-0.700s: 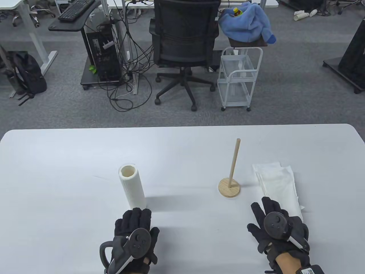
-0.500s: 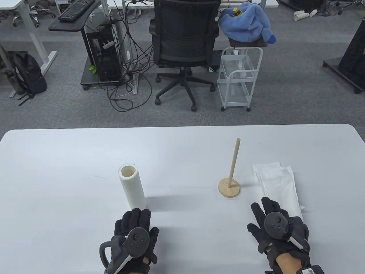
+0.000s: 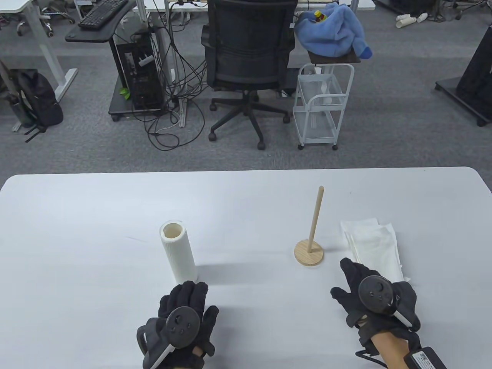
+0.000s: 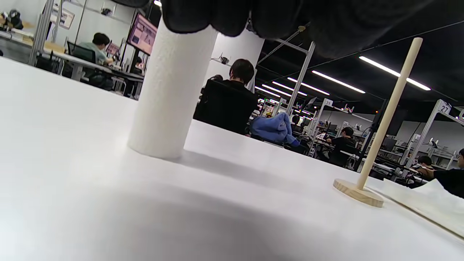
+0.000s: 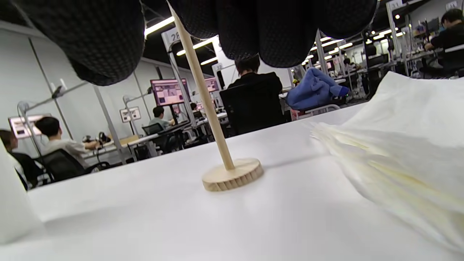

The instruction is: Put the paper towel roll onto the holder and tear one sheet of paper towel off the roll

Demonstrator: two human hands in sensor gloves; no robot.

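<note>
A white paper towel roll (image 3: 178, 251) (image 4: 174, 90) stands upright at the table's left centre. The wooden holder (image 3: 309, 246) (image 4: 377, 145) (image 5: 221, 152), a thin dowel on a round base, stands to its right. My left hand (image 3: 184, 303) is just in front of the roll, fingers loosely bent and holding nothing; its fingertips (image 4: 224, 18) hang near the roll's upper part. My right hand (image 3: 365, 284) hovers in front of and right of the holder, fingers relaxed and holding nothing, over the near end of the loose sheets.
A stack of loose paper towel sheets (image 3: 374, 246) (image 5: 406, 152) lies just right of the holder. The white table (image 3: 246, 207) ends at its far edge; beyond stand an office chair (image 3: 248, 57) and a white cart (image 3: 323, 103).
Both hands have shifted a little. The right hand moved forward and slightly up toward the holder. The left hand edged to the right near the roll's base.
</note>
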